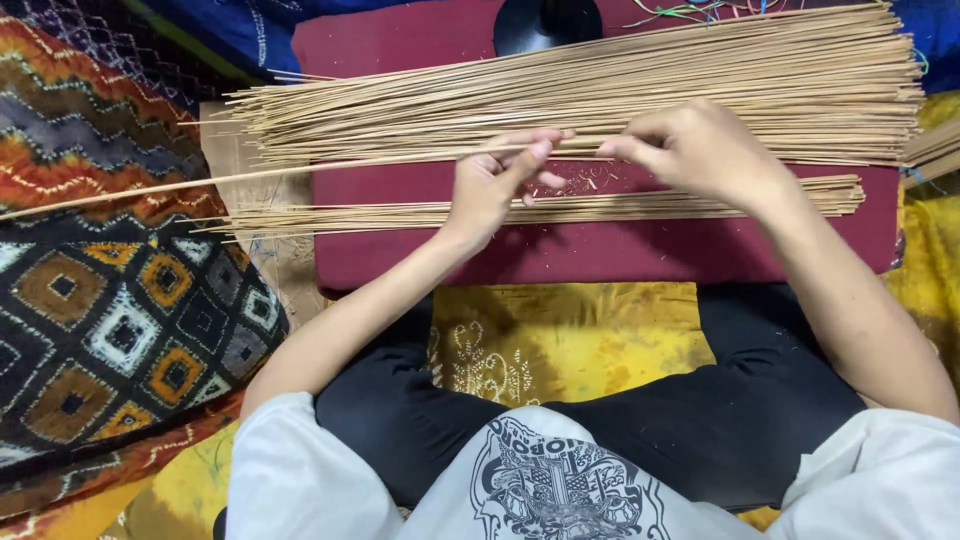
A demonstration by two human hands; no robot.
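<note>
Both hands pinch one thin stick (250, 176): the left hand (495, 180) and right hand (690, 150) close together, its free length running out beyond the left hand. A large stick bundle (600, 90) lies just beyond the hands, a smaller bundle (640, 205) under them.

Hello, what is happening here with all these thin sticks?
A person sits cross-legged before a dark red board and holds one long thin stick between both hands. The left hand pinches it between thumb and fingers; the right hand grips it a little further along. The stick reaches far out to the left, past the board's edge. A big pile of sticks lies behind the hands, and a smaller, flatter row lies nearer the person.
</note>
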